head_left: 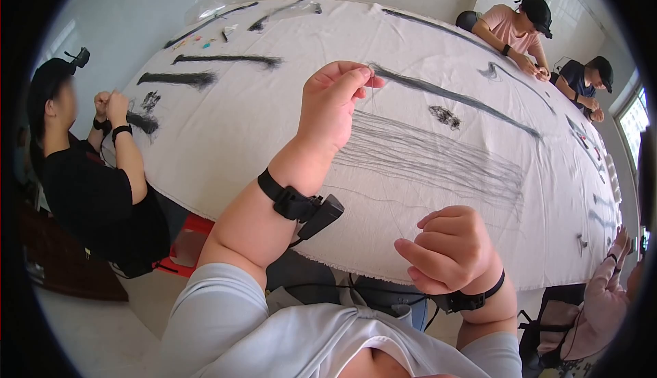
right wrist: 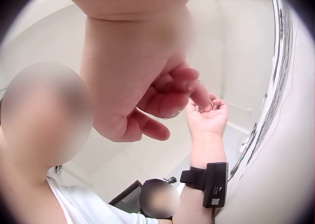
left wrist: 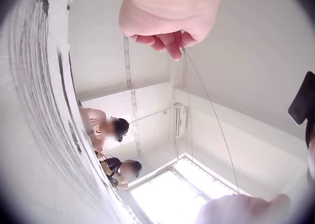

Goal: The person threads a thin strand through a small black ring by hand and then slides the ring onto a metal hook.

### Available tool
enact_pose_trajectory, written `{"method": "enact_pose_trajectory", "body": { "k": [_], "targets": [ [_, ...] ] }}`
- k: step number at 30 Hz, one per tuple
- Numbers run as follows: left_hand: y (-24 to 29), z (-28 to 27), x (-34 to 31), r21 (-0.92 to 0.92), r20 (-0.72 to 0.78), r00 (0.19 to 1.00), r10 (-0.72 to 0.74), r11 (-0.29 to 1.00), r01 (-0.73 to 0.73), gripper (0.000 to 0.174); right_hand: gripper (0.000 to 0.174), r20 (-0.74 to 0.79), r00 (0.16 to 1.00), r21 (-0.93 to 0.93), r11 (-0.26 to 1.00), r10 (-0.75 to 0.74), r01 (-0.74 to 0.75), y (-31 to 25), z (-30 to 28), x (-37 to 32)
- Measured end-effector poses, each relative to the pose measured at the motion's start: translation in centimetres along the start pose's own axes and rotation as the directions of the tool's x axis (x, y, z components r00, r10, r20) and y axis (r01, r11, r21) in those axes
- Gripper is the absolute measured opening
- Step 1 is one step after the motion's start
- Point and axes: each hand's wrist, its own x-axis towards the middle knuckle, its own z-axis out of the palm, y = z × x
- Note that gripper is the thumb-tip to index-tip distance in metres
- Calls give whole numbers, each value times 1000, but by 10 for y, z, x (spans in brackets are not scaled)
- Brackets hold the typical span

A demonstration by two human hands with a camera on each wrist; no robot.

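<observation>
Head camera looks down across the table; wrist cameras sit close, facing upward; all share the left hand

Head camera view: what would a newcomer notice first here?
The left hand, raised over a white cloth, pinches a thin hair strand that runs down to the curled right hand near the cloth's front edge. On the cloth lie a fan of loose hairs in the middle and long dark hair bundles further back.
</observation>
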Motion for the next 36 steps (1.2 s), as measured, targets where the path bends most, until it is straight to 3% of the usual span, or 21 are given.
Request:
{"method": "enact_pose_trajectory", "body": {
  "k": [5, 11, 16, 21, 22, 24, 25, 26, 27, 29, 32, 36],
  "targets": [
    [-1, -1, 1, -18, 20, 1000, 4, 1000, -4, 10, 18, -34, 991, -298, 948, -127, 111, -12, 2, 3],
    [-1, -2, 1, -118, 75, 997, -32, 992, 41, 9, 13, 131, 981, -310, 934, -142, 177, -37, 7, 3],
    [-3, 0, -2, -85, 213, 976, -52, 994, 72, 9, 28, 271, 956, -321, 947, 110, -17, -60, -6, 14],
    [-3, 16, -18, 46, 305, 949, -75, 997, 63, 7, 28, 336, 928, -258, 963, 162, -75, -75, -53, 33],
    [-4, 18, -21, 86, 326, 941, -94, 994, 70, 6, 27, 96, 979, -253, 956, 177, -148, -60, -48, 33],
    [-4, 20, -25, 161, 365, 923, -124, 985, 69, 5, 23, -259, 921, -183, 921, 291, -342, -21, -38, 33],
    [-1, 22, -27, 249, 364, 916, -169, 965, 80, 5, 21, -382, 785, -47, 839, 487, -543, -6, -28, 25],
    [2, 23, -28, 336, 360, 909, -211, 938, 85, 5, 22, -484, 663, 85, 784, 572, -614, 16, -14, 19],
    [3, 25, -28, 425, 351, 902, -252, 901, 86, 5, 25, -506, 590, 198, 750, 629, -631, 33, -1, 12],
    [-2, 25, -30, 475, 377, 895, -238, 879, 34, 6, 28, -513, 579, 200, 744, 634, -638, 46, 13, 7],
    [-2, 25, -32, 586, 410, 892, -191, 804, -97, 6, 30, -483, 598, 305, 763, 640, -570, 48, 20, -1],
    [-3, 30, -38, 624, 487, 873, -31, 711, -324, 6, 29, -443, 624, 236, 755, 644, -612, 46, 24, -2]
  ]
}}
